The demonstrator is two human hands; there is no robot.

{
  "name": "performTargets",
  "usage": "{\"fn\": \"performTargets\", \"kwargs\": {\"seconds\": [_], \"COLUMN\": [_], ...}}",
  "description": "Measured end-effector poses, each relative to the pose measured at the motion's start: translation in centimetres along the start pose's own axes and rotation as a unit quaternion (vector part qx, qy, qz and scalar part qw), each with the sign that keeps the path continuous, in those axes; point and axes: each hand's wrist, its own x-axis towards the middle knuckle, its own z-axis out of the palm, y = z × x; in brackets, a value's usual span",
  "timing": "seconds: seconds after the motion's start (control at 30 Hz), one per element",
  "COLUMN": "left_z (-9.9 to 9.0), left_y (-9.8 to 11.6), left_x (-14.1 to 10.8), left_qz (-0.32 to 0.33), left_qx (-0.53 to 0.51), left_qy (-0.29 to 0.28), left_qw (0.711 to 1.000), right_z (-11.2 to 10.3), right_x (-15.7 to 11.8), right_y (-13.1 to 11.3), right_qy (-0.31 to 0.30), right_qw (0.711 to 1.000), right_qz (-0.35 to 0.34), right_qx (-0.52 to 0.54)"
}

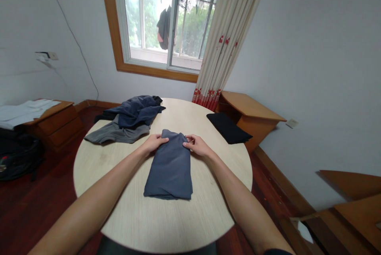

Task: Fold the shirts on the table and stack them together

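Observation:
A folded blue-grey garment (171, 169) lies flat on the round wooden table (208, 215), its long side running away from me. At its far left edge my left hand (154, 143) pinches the cloth, thumb on top. My right hand (196, 144) grips the far right corner the same way, with the fabric slightly raised there. The fingers under the cloth are partly hidden. What kind of garment it is cannot be made out in this folded state.
Loose clothes, navy (135, 110) and grey (119, 132), are heaped at the table's far left. A folded black cloth (229, 128) lies at the right edge. Beyond stand a wooden desk (253, 106), a curtain (222, 44) and a window. A dark bag (19, 153) is on the left.

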Motion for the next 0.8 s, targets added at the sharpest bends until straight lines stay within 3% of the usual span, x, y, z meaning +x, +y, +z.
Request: {"fn": "performTargets", "kwargs": {"seconds": [0.13, 0.23, 0.43, 0.57, 0.67, 0.8], "left_z": [0.9, 1.5, 1.7, 1.7, 1.8, 2.2], "left_y": [0.7, 1.6, 2.9, 2.5, 1.6, 0.5], "left_x": [-0.6, -1.4, -2.6, -2.5, -2.3, -2.1], "left_qz": [0.082, 0.099, 0.135, 0.128, 0.112, 0.059], "left_qx": [-0.069, -0.142, -0.212, -0.207, -0.186, -0.097], "left_qy": [0.021, -0.009, -0.06, -0.066, -0.036, -0.015], "left_qw": [0.994, 0.985, 0.966, 0.968, 0.976, 0.993], "right_z": [0.4, 0.3, 0.6, 0.2, -2.8, -10.4], "right_x": [0.4, 0.4, -0.7, -1.1, -0.7, -0.1], "right_y": [0.7, 0.6, -2.0, -4.1, -4.7, -4.8], "right_qy": [0.017, 0.035, -0.099, -0.093, -0.031, 0.088], "right_qw": [0.995, 0.979, 0.92, 0.909, 0.92, 0.936], "right_qz": [0.024, 0.045, 0.031, 0.015, 0.004, -0.002], "right_qx": [0.096, 0.197, 0.378, 0.407, 0.39, 0.34]}}
